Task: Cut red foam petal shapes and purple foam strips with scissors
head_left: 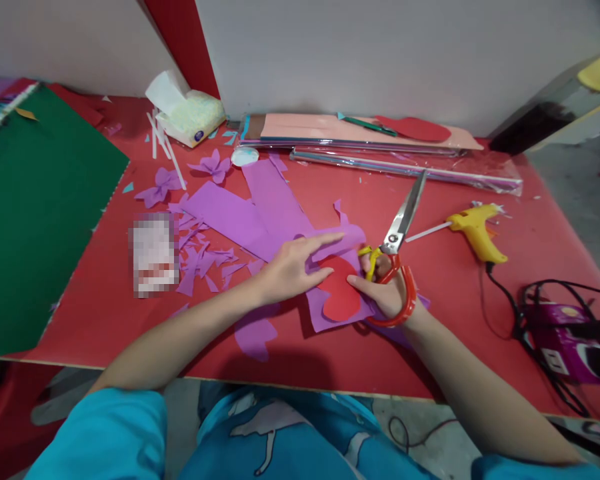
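Note:
A red heart-shaped paper cutout [341, 293] lies on a purple sheet [325, 319] whose far edge curls up. My left hand [295, 265] is at the left of this sheet, thumb on the heart and index finger stretched along the curl. Its other fingers are mostly hidden, seemingly behind the sheet. In my right hand [387, 290] are scissors [394, 243] with red and yellow handles, blades pointing away and up to the right. The right thumb presses the heart's right edge. Purple strips [230, 217] and a rounded purple cutout [256, 333] lie nearby.
Purple scraps [205, 267] and paper flowers [213, 165] lie left, near a tissue pack [195, 117] and a blurred-out box [155, 255]. A green board [45, 220] covers the far left. Right are a yellow glue gun [477, 230] and black cable [523, 333]. Packaged sheets [320, 130] line the back.

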### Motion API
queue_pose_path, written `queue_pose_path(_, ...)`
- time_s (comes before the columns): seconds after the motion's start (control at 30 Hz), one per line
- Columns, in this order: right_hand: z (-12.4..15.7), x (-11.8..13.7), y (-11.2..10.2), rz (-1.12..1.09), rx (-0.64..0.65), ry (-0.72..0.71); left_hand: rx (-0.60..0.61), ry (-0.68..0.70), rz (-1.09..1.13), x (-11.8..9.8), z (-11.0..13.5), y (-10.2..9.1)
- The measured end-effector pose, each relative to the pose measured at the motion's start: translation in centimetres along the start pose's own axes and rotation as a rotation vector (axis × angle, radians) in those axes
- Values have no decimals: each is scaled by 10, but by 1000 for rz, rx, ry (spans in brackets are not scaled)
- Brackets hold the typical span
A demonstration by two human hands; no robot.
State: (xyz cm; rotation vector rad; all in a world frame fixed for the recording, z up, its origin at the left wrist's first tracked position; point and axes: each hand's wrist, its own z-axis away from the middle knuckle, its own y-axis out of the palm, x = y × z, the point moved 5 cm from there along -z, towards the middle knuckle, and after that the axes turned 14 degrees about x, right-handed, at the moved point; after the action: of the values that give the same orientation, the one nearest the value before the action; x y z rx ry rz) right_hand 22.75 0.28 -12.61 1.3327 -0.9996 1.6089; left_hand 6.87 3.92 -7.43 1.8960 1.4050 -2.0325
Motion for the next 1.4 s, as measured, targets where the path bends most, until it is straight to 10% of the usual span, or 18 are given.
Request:
queue_pose_path(0.3, -1, 6, -7, 23, -67, -103, -139, -366, 523, 38, 1, -1)
queue_pose_path(0.8, -15, -11, -14, -103, -239, -190, -122, -386, 708, 35, 0, 0)
queue_pose_path(1.07, -26, -5, -5, 42, -315, -232, -33, -485, 488, 43, 1, 0)
queue_pose_path(1.4, -58, -3, 10, -70, -229, -362, -276, -404, 442, 57, 2, -27)
